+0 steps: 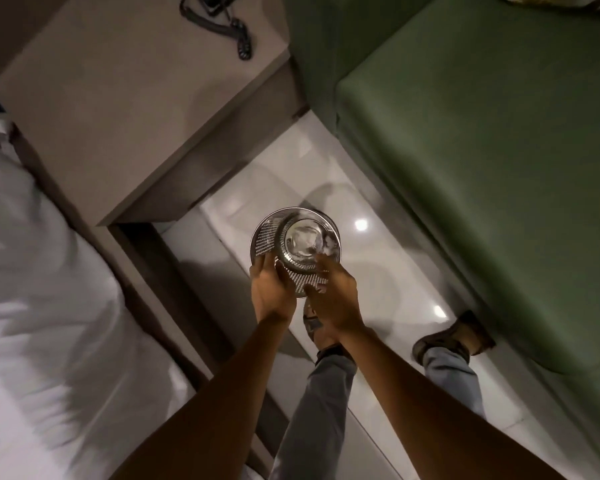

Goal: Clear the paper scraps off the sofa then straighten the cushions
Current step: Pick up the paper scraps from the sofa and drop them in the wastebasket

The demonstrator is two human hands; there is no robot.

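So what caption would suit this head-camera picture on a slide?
Both hands, left hand and right hand, hold a perforated metal wastebasket above the floor beside the green sofa.

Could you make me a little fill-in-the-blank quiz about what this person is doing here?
1. Both hands hold a perforated metal ____ above the floor.
2. The sofa on the right is ____ in colour.
3. The left hand grips the bin's near ____.
4. A black ____ lies on the bedside table.

Answers: bin; green; rim; telephone
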